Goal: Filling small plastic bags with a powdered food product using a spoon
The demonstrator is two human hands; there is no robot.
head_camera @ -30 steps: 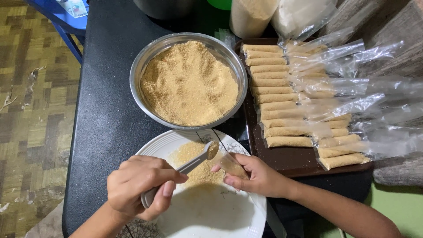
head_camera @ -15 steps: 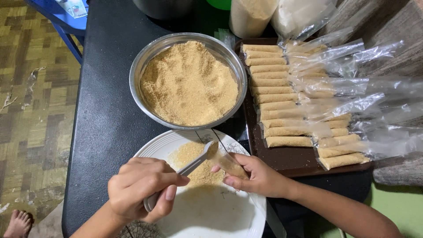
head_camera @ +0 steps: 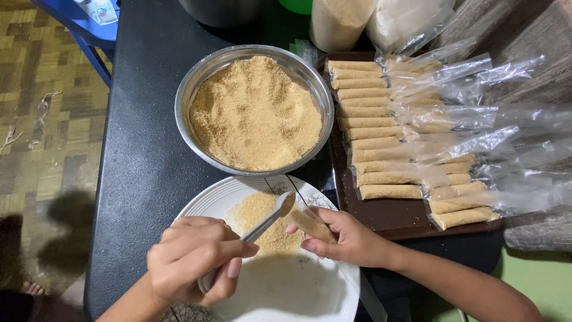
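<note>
Left hand (head_camera: 190, 259) grips a spoon (head_camera: 262, 222), right hand (head_camera: 348, 238) a half-filled bag (head_camera: 310, 223); many filled bags (head_camera: 381, 128) done, bowl (head_camera: 190, 89) still full.

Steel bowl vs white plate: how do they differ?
The steel bowl is deep, shiny metal and heaped nearly full with tan crumbs; the white plate is shallow, ribbed at the rim and carries only a small crumb pile, mostly bare. The bowl sits untouched farther away; the plate lies under the left hand and right hand. Both are round and rest on the black table.
</note>
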